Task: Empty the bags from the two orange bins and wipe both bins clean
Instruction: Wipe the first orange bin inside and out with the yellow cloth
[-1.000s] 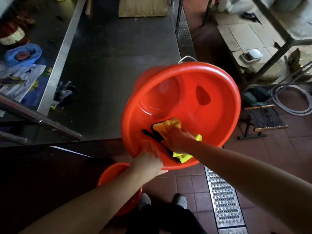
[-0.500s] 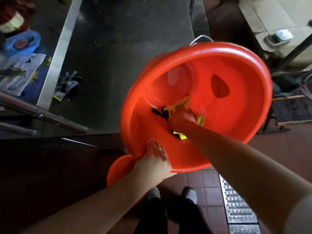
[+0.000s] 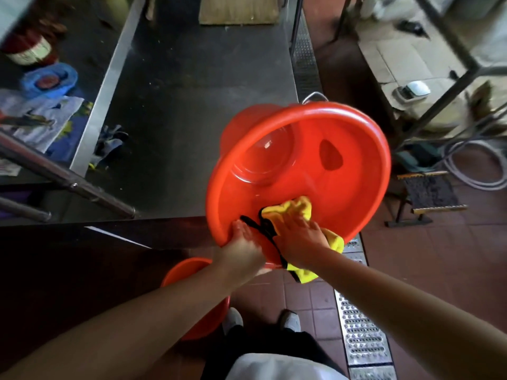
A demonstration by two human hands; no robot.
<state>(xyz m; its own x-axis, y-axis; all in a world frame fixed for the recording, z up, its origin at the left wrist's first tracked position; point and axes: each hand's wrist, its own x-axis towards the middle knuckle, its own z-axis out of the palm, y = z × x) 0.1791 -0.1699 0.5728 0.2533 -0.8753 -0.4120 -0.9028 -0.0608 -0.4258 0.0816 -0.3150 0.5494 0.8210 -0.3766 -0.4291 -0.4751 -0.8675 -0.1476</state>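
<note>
1. I am standing at the near edge of a steel table [image 3: 192, 111], with a folded grey glove [image 3: 109, 145] lying by its left rail.
2. Past that rail, a blue bag [image 3: 49, 80] and some printed paper [image 3: 38, 124] are sitting on the neighbouring surface.
3. A steel bar [image 3: 68, 176] is slanting across the lower left, crossing in front of the table's corner.
4. A metal floor drain [image 3: 362, 333] is running along the red tiles on my right, and a small stool [image 3: 430, 193] is standing beyond it near a coiled hose [image 3: 477, 165].
5. My shoes [image 3: 233, 320] are showing beneath me.
6. I am holding the orange bin [image 3: 343, 193] tilted over the table's near right corner, its mouth facing me and its metal handle [image 3: 315, 96] poking out behind the rim.
7. The inside is looking glossy and bare, with a round base and one darker oval patch on the wall.
8. My left hand [image 3: 242, 249] is gripping the lower rim, fingers curled over the edge.
9. My right hand [image 3: 300, 237] is pressing a yellow cloth [image 3: 290, 209] with a black edge against the inner wall, fingers flat and spread; part of the cloth is hanging over the rim.
10. The second orange bin [image 3: 189, 270] is sitting on the floor under my left arm, mostly hidden.
</note>
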